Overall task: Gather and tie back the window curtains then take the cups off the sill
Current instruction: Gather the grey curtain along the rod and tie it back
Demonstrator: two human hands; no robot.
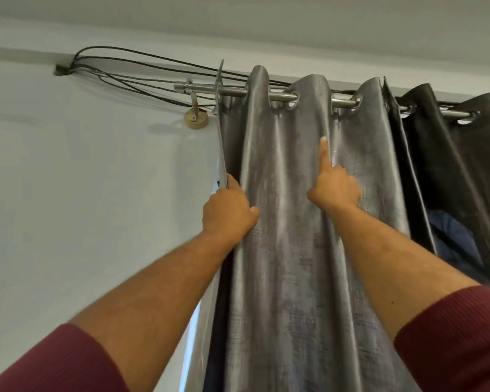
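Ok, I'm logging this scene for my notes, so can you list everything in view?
shiny grey eyelet curtain: one, grey, hung at the rod's left end, in folds.
dark grey eyelet curtain: one, darker, to its right.
silver metal curtain rod: one, silver, through the eyelets.
round brass wall mount: one, brass, under the rod's left end.
black cables: several, black, from a wall hole to behind the rod.
pale wall: left.
maroon ribbed sleeves: two, pushed up.
left hand: grip shut on the grey curtain's left edge.
right hand: forefinger up, against a fold.
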